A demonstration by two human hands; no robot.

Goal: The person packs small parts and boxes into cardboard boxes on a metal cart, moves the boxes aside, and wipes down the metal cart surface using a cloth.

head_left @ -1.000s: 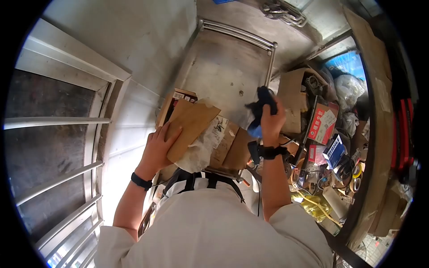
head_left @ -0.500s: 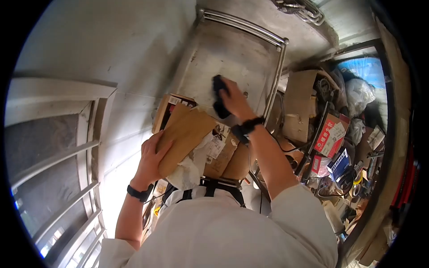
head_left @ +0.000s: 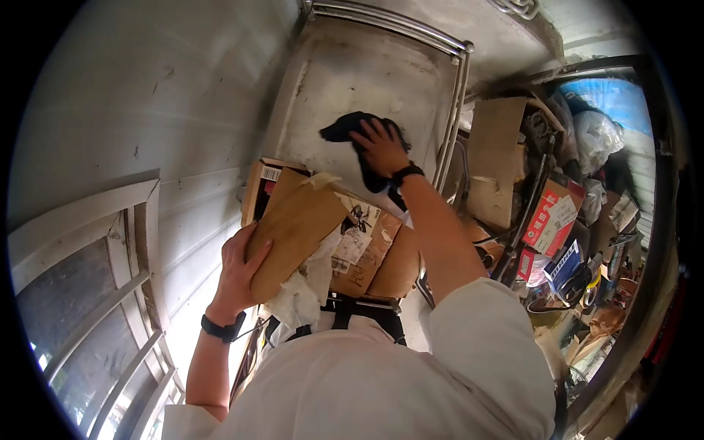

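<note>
My right hand (head_left: 384, 148) presses on a crumpled black cloth (head_left: 345, 129), fingers spread over it. The cloth lies on the worn, stained top of a metal-railed cart (head_left: 323, 81). My left hand (head_left: 240, 265) grips the left edge of a flat brown piece of cardboard (head_left: 299, 233), thumb on top and fingers partly hidden at its side. Torn whitish paper (head_left: 304, 290) hangs beside the cardboard. Under and next to it stand a cardboard box with a printed label (head_left: 357, 242) and another open box (head_left: 271, 173).
Metal rails (head_left: 449, 117) edge the cart. To the right, a cluttered shelf holds an open carton (head_left: 493, 165), a red-and-white box (head_left: 551, 217), a blue box (head_left: 563, 268) and plastic bags (head_left: 598, 138). A barred window (head_left: 81, 293) and pale wall stand on the left.
My right hand and the black cloth have shifted over the cart top; the cloth is now more spread out, reaching further left. My left hand stays on the cardboard. The view has shifted slightly.
</note>
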